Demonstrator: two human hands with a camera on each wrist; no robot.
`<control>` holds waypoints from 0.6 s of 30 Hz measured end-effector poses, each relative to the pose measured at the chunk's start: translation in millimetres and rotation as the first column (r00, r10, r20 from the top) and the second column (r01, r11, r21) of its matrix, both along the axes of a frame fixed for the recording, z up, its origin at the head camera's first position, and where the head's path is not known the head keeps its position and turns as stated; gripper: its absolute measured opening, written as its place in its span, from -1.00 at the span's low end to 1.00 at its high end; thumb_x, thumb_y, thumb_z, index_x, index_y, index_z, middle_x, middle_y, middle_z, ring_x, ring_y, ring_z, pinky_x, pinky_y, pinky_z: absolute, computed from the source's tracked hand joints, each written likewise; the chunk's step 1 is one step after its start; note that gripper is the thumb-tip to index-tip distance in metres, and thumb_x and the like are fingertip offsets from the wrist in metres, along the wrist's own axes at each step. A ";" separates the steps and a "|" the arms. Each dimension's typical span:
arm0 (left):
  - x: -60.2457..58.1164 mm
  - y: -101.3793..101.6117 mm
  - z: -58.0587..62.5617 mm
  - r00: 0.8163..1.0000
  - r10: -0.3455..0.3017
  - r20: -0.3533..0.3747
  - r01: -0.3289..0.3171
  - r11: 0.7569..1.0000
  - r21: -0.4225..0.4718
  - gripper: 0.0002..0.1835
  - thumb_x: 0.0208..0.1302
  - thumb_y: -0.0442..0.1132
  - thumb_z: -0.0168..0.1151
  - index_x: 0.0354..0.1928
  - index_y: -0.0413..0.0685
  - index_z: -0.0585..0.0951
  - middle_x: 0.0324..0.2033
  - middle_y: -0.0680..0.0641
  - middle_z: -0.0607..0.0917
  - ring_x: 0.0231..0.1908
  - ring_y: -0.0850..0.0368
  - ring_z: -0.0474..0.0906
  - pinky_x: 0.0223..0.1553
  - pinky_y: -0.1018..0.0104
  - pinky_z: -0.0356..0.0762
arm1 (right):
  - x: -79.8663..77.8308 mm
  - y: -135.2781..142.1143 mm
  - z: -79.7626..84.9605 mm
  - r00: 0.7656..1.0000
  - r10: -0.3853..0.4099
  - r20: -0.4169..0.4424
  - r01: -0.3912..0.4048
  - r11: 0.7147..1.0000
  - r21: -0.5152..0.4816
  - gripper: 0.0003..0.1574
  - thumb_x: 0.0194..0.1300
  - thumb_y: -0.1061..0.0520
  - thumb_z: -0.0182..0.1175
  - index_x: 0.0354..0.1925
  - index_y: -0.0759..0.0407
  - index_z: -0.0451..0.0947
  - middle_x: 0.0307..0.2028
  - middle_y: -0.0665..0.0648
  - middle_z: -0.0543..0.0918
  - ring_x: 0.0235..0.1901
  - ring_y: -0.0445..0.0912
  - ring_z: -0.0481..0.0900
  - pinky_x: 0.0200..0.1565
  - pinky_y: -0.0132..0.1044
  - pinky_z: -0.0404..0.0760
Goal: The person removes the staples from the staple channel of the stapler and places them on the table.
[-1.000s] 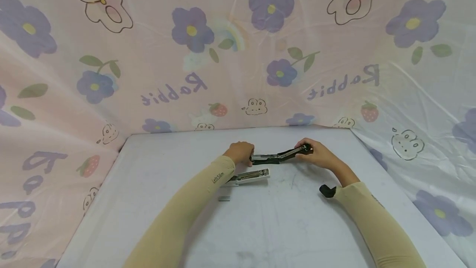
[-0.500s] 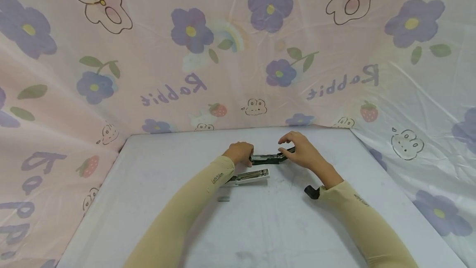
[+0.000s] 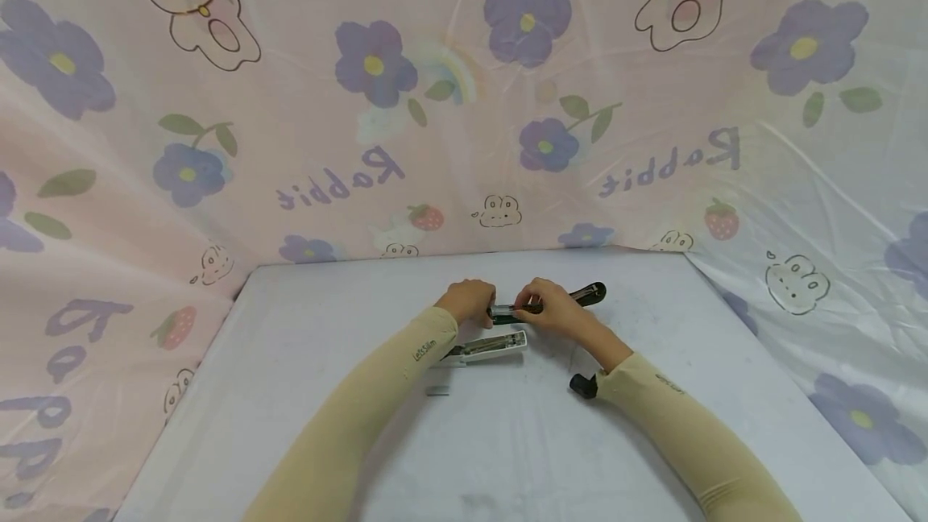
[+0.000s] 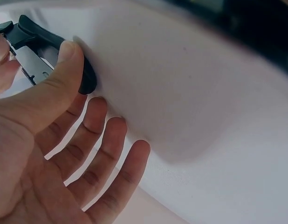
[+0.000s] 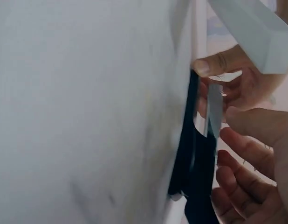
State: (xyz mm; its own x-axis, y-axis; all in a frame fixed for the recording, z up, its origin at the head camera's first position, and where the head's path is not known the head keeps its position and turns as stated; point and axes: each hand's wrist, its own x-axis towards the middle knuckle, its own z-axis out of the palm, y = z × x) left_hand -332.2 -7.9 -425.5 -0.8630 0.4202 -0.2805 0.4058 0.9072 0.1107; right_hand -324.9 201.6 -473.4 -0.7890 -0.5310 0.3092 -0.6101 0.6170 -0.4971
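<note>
A black stapler [image 3: 590,293] lies spread open on the white table, its top arm swung back to the right. My left hand [image 3: 467,300] pinches the left end of its base; in the left wrist view the thumb presses on the black base [image 4: 89,79] while the other fingers extend. Around the stapler's metal magazine, near the hinge, are the thumb and fingers of my right hand [image 3: 554,314]. The right wrist view shows those fingertips at the magazine [image 5: 215,105], their exact contact partly hidden. Just in front, a white stapler [image 3: 496,345] lies opened, partly behind my left sleeve.
A short strip of staples [image 3: 438,391] lies on the table [image 3: 507,457] nearer to me, left of centre. A black wrist camera [image 3: 582,385] sticks out by my right cuff. Patterned cloth [image 3: 449,143] hangs behind and at the sides.
My right hand has let go of the black stapler's top arm and moved left to the magazine. The top arm stays swung back. My left hand keeps its place.
</note>
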 end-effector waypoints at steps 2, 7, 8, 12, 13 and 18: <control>0.0 0.1 -0.4 1.000 -0.004 0.001 0.004 1.000 0.004 -0.62 0.20 -0.04 0.48 -0.03 0.01 0.59 -0.15 0.03 0.66 -0.19 0.14 0.52 -0.03 0.14 0.54 | 1.2 -1.7 -0.5 1.000 0.000 0.021 0.000 1.000 0.023 -0.85 0.25 0.10 0.42 -0.21 0.10 0.70 -0.25 0.08 0.60 -0.25 -0.05 0.51 -0.15 -0.12 0.52; -2.3 0.2 -3.1 1.000 -0.014 -0.007 0.014 1.000 0.004 -0.61 0.19 -0.04 0.49 -0.02 0.01 0.59 -0.14 0.03 0.67 -0.16 0.13 0.55 -0.02 0.13 0.55 | 2.8 -4.7 -0.7 0.998 -0.028 0.061 0.025 0.998 0.051 -0.83 0.28 0.07 0.40 -0.17 0.08 0.73 -0.17 0.07 0.58 -0.14 -0.02 0.52 -0.03 -0.05 0.51; -3.2 0.3 -4.3 1.000 -0.013 -0.011 0.013 1.000 0.003 -0.61 0.18 -0.03 0.49 -0.03 0.02 0.59 -0.14 0.04 0.67 -0.16 0.13 0.56 -0.02 0.13 0.55 | 3.0 -5.2 -0.5 0.997 -0.032 0.069 0.028 0.998 0.052 -0.83 0.28 0.07 0.40 -0.16 0.07 0.74 -0.16 0.07 0.58 -0.13 -0.01 0.52 -0.02 -0.04 0.51; -5.3 0.3 -7.3 1.000 -0.013 -0.025 0.013 1.000 0.002 -0.61 0.17 -0.01 0.50 -0.04 0.04 0.59 -0.16 0.05 0.67 -0.18 0.14 0.55 -0.03 0.13 0.55 | 3.8 -6.9 0.3 0.993 -0.054 0.101 0.048 0.997 0.061 -0.81 0.28 0.05 0.40 -0.15 0.06 0.74 -0.14 0.06 0.56 -0.12 -0.01 0.52 -0.03 -0.05 0.52; -5.6 0.3 -7.6 1.000 -0.013 -0.027 0.013 1.000 0.001 -0.61 0.17 -0.01 0.50 -0.05 0.04 0.59 -0.17 0.06 0.67 -0.19 0.15 0.54 -0.04 0.13 0.55 | 4.1 -7.3 0.4 0.992 -0.059 0.109 0.053 0.997 0.060 -0.81 0.28 0.05 0.41 -0.15 0.06 0.74 -0.14 0.06 0.55 -0.13 -0.02 0.52 -0.04 -0.06 0.52; -5.0 0.0 -5.9 0.999 -0.020 -0.030 0.020 1.000 -0.001 -0.63 0.17 -0.02 0.50 -0.08 0.03 0.59 -0.20 0.05 0.66 -0.22 0.15 0.53 -0.05 0.12 0.55 | 4.8 -9.1 0.2 0.984 -0.087 0.153 0.082 0.996 0.043 -0.80 0.29 0.06 0.39 -0.13 0.06 0.74 -0.14 0.05 0.53 -0.19 -0.06 0.47 -0.12 -0.13 0.49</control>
